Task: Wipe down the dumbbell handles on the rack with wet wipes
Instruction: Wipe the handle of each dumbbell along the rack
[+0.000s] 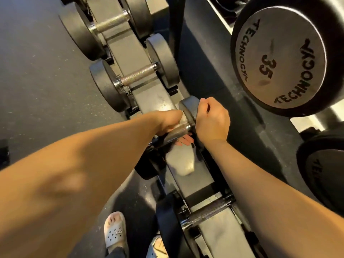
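A small dumbbell lies on the grey rack (pixel 186 164) at the middle of the view. My left hand (pixel 169 123) curls round its knurled handle (pixel 176 134) with a white wet wipe (pixel 183 119) between palm and metal; fingertips show under the handle. My right hand (pixel 212 121) grips the dumbbell's far black head (pixel 189 108) from above. The near head is hidden under my left forearm.
More dumbbells sit along the rack: one with a bare knurled handle (pixel 138 74) farther up, another (pixel 111 25) beyond it, and one (pixel 210 214) nearer me. A large 35 dumbbell head (pixel 279 58) juts out on the upper tier at right. Dark rubber floor (pixel 46 81) lies left; my sandalled foot (pixel 115 231) stands below.
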Available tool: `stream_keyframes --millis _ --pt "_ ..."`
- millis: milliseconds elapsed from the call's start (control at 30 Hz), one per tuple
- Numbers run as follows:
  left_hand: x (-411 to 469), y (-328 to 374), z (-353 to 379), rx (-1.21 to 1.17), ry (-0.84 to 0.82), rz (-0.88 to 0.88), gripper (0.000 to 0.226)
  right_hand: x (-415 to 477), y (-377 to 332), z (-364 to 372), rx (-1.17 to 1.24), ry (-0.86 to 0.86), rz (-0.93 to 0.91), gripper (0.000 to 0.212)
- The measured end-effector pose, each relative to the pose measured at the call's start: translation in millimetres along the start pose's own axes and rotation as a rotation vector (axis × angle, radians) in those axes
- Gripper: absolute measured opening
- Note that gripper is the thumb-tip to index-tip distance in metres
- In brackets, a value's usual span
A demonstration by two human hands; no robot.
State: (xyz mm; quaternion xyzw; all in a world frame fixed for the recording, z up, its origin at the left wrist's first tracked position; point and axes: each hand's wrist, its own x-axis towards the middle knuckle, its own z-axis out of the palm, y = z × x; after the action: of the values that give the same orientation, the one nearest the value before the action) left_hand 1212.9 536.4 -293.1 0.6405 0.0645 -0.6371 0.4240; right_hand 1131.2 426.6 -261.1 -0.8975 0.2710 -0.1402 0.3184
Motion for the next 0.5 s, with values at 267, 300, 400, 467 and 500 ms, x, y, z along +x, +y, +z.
stream_keyframes --millis 267,300,400,467,500 --pt "4.6 -62.6 22.8 0.961 0.87 0.959 0.017 -0.9 0.4 -2.1 -0.056 -0.022 -0.028 0.034" --pt "5.5 -69.8 29.8 1.139 0.974 1.021 0.01 -0.9 0.5 -2.3 -0.056 -0.029 -0.024 0.035" --pt "11.5 -69.1 49.0 1.16 1.099 0.988 0.008 -1.2 0.4 -2.4 -0.06 -0.038 -0.011 0.034" --pt "5.1 -50.1 53.5 0.965 1.062 0.894 0.018 -1.0 1.1 -1.7 -0.06 -0.032 -0.023 0.035" --pt "-1.6 -35.3 49.1 0.814 0.918 0.724 0.025 -0.9 1.4 -1.7 -0.061 -0.03 -0.03 0.035"
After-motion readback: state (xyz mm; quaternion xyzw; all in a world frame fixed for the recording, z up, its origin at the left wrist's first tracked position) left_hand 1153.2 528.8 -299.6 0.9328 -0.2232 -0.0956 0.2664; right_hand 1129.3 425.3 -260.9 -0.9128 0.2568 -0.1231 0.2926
